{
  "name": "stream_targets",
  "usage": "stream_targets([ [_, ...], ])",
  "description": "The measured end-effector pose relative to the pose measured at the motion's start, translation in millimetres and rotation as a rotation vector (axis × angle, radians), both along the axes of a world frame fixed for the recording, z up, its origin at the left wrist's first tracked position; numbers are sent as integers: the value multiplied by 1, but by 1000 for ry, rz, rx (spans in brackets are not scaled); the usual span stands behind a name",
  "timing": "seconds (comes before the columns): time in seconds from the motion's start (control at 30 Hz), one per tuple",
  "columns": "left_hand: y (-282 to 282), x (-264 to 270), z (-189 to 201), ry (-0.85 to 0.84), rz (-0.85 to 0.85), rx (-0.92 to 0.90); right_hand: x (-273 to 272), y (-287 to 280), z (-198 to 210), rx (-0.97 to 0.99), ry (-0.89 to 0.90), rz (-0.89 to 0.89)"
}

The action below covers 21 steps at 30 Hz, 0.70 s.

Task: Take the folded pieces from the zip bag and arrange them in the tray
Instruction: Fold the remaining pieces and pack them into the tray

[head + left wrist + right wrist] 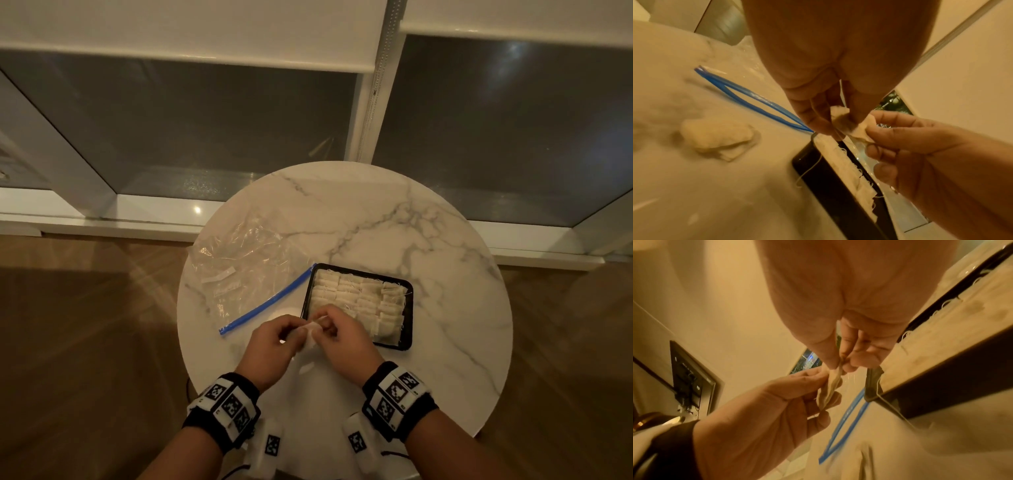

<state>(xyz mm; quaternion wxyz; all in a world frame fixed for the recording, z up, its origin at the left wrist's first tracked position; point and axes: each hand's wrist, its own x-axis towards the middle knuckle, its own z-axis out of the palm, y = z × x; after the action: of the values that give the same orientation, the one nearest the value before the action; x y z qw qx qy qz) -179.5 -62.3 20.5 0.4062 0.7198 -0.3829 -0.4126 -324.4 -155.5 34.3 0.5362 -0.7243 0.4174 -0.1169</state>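
Note:
A clear zip bag [246, 260] with a blue zip strip [267, 301] lies open on the left of the round marble table [376, 219]; a few pale folded pieces [219, 275] are still inside it. The black tray [409, 308] to its right is packed with rows of folded white pieces [359, 298]. Just in front of the tray's near-left corner, my left hand [298, 330] and right hand [329, 320] together pinch one folded piece [313, 329] [851, 125] [831, 382] above the table. Another folded piece [715, 138] lies loose on the table below the hands.
The table stands on a wooden floor [85, 342] by a low window with white frames [370, 102]. Loose threads hang over the tray's rim [809, 168]. Bare marble [455, 359] shows to the right of and behind the tray.

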Motion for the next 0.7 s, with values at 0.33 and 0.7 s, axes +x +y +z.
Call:
stream_targets([
  [0.33,-16,-12,14,143,133,-18,-23,-21,6,-9,-52,-164],
  [0.7,-23,-12,-7,-365,-38,122,-40,-57,-9,-77,11,-335],
])
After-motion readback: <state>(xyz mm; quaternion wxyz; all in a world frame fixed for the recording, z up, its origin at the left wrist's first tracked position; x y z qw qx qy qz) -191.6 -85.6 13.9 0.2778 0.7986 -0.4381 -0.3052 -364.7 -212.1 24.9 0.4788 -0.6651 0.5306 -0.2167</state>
